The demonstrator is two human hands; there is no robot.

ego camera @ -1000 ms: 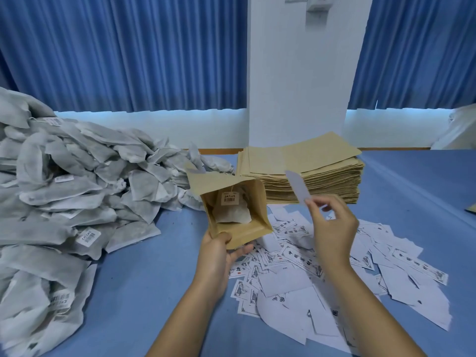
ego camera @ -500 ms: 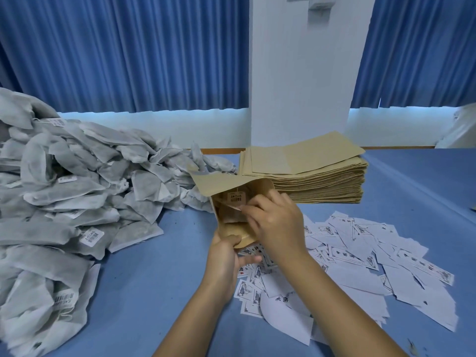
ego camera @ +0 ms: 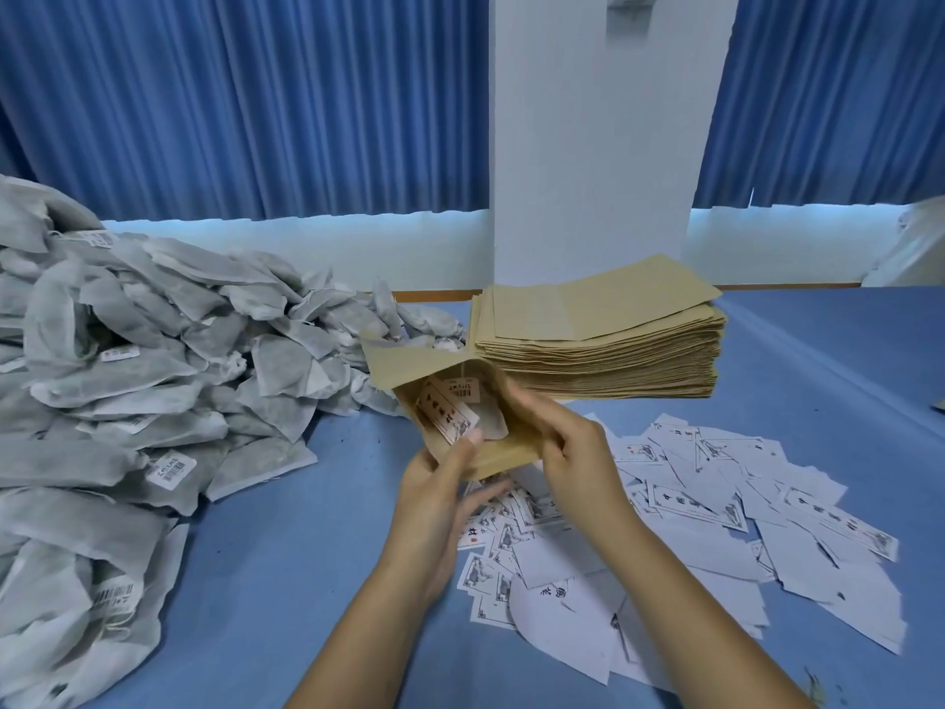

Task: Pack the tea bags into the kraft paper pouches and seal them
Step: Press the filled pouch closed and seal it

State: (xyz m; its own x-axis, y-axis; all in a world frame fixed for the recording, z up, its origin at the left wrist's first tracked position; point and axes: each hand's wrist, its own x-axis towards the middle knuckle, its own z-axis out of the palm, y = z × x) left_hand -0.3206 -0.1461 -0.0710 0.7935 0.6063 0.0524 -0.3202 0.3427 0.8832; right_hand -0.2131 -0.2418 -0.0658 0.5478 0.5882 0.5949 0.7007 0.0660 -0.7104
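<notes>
An open brown paper pouch (ego camera: 503, 455) is held up over the blue table (ego camera: 281, 555), near the middle of the view, with its flap (ego camera: 409, 360) folded back toward 10 o'clock. The left hand (ego camera: 440, 483) grasps the pouch from below at its 7 o'clock corner, fingers curled under it and the thumb (ego camera: 473, 438) pressed on the lower end of a printed paper slip (ego camera: 447, 417) that stands tilted in the pouch mouth. The right hand (ego camera: 567, 452) clasps the pouch's 3 o'clock edge, fingers curled behind and thumb in front; its fingertips are blurred. Inside the pouch lies a grey tea bag (ego camera: 491, 422) with a small barcode tag (ego camera: 463, 388) at its 11 o'clock side, just beside the slip. At 9 o'clock from the hands a big heap of tea bags (ego camera: 153, 401) covers the table's left side, several showing barcode labels. At 1 o'clock, just behind the held pouch, sits a tall stack of flat pouches (ego camera: 598, 345). From 3 to 5 o'clock loose paper slips (ego camera: 716, 529) lie scattered, overlapping, some face down. At 12 o'clock behind the table are a white pillar (ego camera: 598, 145) and blue curtains (ego camera: 255, 94).
</notes>
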